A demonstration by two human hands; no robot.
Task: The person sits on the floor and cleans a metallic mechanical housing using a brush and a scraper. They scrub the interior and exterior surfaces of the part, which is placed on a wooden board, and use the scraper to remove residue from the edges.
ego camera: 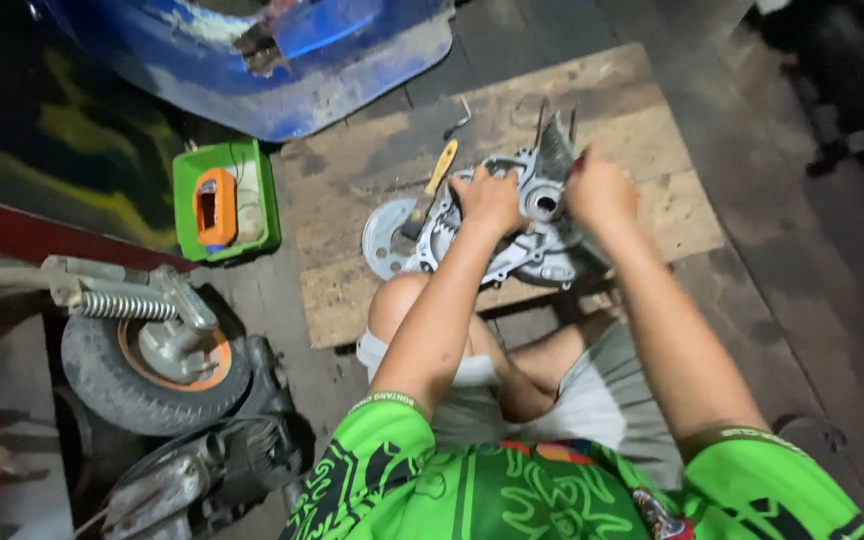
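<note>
- Head cam: I see both hands on a grey metal engine case (527,225), sitting on a wood board (372,180) on the floor, just ahead of my knees.
- L hand (490,200) pressed on case's left-top, fingers curled over its edge; looks clamped on it.
- R hand (600,190) closed at case's right-top; what's in the fist, can't tell.
- Yellow-handled tool (439,170) lies beside case, near L hand.
- Round metal disc (382,245) touching case's left side.
- Green tray (224,200) w/ orange part left of board.
- Small wheel (147,360) w/ spring lower left; blue body panel (282,70) up top.
</note>
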